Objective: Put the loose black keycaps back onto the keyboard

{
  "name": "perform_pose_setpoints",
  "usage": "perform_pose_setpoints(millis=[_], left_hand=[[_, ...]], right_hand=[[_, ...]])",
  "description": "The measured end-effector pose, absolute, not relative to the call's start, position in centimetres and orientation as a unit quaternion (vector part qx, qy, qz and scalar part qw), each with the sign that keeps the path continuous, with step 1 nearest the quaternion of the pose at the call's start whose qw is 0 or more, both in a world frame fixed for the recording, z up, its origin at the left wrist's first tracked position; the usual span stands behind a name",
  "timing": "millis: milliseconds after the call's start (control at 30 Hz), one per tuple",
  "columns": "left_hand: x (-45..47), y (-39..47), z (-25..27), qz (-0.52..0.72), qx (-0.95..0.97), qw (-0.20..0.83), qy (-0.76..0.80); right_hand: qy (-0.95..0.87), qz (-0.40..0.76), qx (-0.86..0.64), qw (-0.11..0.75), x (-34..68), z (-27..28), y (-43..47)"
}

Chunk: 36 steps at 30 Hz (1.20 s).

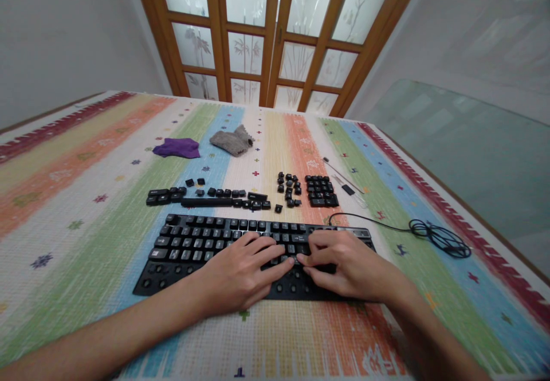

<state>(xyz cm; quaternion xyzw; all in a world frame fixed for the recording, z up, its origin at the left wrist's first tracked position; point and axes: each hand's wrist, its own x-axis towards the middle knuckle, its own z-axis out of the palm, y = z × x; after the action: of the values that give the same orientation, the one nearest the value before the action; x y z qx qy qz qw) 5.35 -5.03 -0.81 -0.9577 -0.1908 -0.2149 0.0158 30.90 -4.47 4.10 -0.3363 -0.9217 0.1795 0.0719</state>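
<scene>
A black keyboard [183, 242] lies on the table in front of me. Its upper rows carry keycaps, while bare switch posts show along the lower rows. My left hand [247, 266] rests over the middle keys with its fingers stretched out, the index fingertip close to my right fingertips. My right hand [346, 259] is closed in a pinch at the right-middle part of the keyboard; what is between the fingers is hidden. Behind the keyboard are loose keycaps [226, 193], a long space bar [206, 202], a small cluster of keycaps [289, 187] and a block of keycaps [321, 191].
A coiled black cable [438, 238] lies to the right. A thin rod-like tool [344, 175] and a small black-ended wire tool [348, 189] lie beyond the keycaps. Farther back are a purple cloth [177, 148] and a grey cloth [232, 142] on the striped tablecloth [98, 243].
</scene>
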Motion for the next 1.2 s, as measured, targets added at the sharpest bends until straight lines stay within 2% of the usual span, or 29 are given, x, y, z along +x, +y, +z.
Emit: perform_pose_setpoints(millis=[233, 433, 733, 900, 1200], left_hand=[[5.7, -4.9, -0.4, -0.208, -0.96, 0.037, -0.183], [5.7, -4.9, -0.4, -0.206, -0.961, 0.032, -0.184], [5.6, -4.9, -0.5, -0.213, -0.959, 0.04, -0.18], [5.8, -5.0, -0.8, -0.223, -0.956, 0.056, -0.182], [1.9, -3.0, 1.5, -0.246, -0.944, 0.102, -0.195]], right_hand=[[-0.918, 0.183, -0.352, 0.007, 30.7, 4.1, -4.5], [-0.914, 0.211, -0.347, 0.024, 30.7, 3.9, -4.2], [-0.884, 0.284, -0.328, 0.173, 30.3, 2.4, -2.7], [-0.854, 0.239, -0.384, 0.257, 27.8, 2.3, -1.9], [-0.835, 0.126, -0.432, 0.316, 24.2, 2.4, -1.2]])
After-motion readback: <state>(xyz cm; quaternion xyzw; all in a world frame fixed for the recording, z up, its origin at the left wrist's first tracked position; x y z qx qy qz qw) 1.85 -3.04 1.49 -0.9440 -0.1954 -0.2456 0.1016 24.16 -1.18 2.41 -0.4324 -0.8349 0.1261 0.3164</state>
